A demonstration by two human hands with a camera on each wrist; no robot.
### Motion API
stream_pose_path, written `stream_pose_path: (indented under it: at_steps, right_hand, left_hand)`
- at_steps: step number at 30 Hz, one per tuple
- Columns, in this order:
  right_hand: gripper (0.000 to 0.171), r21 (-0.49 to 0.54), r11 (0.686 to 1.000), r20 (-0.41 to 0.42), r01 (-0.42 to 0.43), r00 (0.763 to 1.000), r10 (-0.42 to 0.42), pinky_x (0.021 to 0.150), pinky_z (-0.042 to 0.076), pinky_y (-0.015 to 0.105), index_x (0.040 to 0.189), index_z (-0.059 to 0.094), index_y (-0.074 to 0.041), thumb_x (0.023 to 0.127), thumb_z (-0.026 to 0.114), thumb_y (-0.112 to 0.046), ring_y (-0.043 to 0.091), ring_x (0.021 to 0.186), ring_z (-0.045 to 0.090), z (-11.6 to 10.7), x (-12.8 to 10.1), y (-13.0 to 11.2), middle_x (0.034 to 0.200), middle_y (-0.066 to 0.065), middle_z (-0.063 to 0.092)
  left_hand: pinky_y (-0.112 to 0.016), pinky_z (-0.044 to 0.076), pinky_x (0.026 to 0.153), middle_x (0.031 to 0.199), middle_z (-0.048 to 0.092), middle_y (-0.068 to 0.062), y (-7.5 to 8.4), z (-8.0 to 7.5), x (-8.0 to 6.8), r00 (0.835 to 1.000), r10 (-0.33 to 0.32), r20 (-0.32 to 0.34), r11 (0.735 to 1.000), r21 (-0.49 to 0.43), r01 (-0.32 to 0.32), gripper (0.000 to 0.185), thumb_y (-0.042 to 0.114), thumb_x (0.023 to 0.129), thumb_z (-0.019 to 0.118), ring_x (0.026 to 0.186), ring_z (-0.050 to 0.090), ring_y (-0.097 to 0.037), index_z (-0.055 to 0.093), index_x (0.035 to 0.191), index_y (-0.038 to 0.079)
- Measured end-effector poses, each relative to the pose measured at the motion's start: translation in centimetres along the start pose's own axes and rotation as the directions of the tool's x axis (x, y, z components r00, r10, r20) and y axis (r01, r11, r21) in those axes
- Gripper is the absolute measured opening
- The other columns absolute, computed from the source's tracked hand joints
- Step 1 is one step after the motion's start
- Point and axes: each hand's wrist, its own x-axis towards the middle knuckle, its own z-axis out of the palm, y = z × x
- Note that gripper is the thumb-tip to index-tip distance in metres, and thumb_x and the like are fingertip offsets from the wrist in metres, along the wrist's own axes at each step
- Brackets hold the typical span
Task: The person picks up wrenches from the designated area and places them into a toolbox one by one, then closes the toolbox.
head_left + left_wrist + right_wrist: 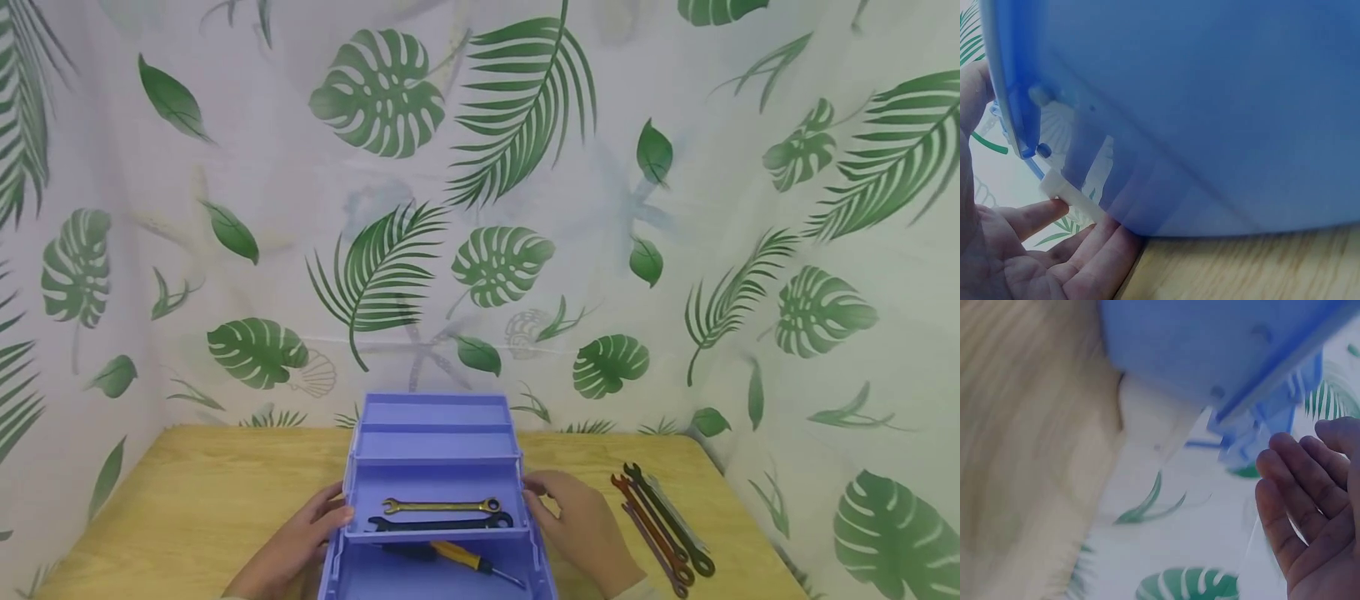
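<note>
A purple toolbox [435,414] stands open on the wooden table [187,500], its trays stepped back. The middle tray holds a gold wrench [441,505] and a black wrench [442,523]. A yellow-handled screwdriver [459,557] lies in the bottom. My left hand [318,525] touches the tray's left side with straight fingers; in the left wrist view the left hand [1060,250] lies flat against the box wall [1210,112]. My right hand [566,508] rests at the tray's right edge. In the right wrist view the right hand [1310,506] is relaxed, just beside the box's hinge [1254,425].
Several loose wrenches [663,525] lie side by side on the table to the right of the box. A leaf-print curtain [480,208] closes off the back and both sides. Bare tabletop shows at the left.
</note>
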Motion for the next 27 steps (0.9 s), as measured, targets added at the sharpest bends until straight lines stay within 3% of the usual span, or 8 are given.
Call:
stream_pose_path:
  at_steps: [5,10,16,27]
  right_hand:
    - [0.017,-0.018,0.997,-0.031,-0.071,0.997,0.070,0.063,0.054,0.021,0.098,0.077,-0.020,0.085,0.084,-0.012,0.000,0.080,0.067,-0.7,-1.5,1.3,0.088,-0.013,0.073]
    - [0.017,-0.004,0.993,-0.010,-0.114,0.993,0.114,0.061,0.054,0.022,0.097,0.076,-0.020,0.084,0.084,-0.010,0.001,0.078,0.066,-1.1,-2.3,1.8,0.086,-0.014,0.072]
    - [0.013,-0.040,0.991,0.025,-0.125,0.992,0.126,0.062,0.054,0.021,0.098,0.076,-0.021,0.087,0.083,-0.015,-0.002,0.077,0.065,-1.0,-2.5,2.2,0.086,-0.016,0.072]
    - [0.011,0.002,0.983,0.039,-0.185,0.982,0.185,0.064,0.056,0.021,0.099,0.077,-0.021,0.090,0.081,-0.018,-0.003,0.075,0.066,-0.9,-2.7,2.7,0.089,-0.013,0.074]
  left_hand:
    - [-0.053,0.053,0.101,0.153,0.037,-0.038,0.0,0.0,0.1,1.000,-0.006,0.008,1.000,0.006,0.006,0.074,0.037,0.106,0.054,0.127,0.059,-0.040,0.022,0.160,-0.003]
    - [-0.052,0.052,0.103,0.154,0.033,-0.040,-0.1,0.0,0.1,1.000,0.009,0.027,1.000,-0.006,-0.009,0.073,0.034,0.107,0.053,0.129,0.057,-0.040,0.020,0.160,-0.005]
    - [-0.053,0.051,0.104,0.155,0.031,-0.041,-0.2,0.1,-0.1,1.000,0.016,0.018,1.000,0.004,-0.016,0.074,0.033,0.107,0.053,0.130,0.056,-0.041,0.019,0.160,-0.007]
    - [-0.053,0.051,0.104,0.154,0.032,-0.041,-0.3,0.0,-0.1,1.000,0.023,0.017,1.000,0.012,-0.023,0.074,0.034,0.107,0.053,0.129,0.057,-0.042,0.019,0.160,-0.006]
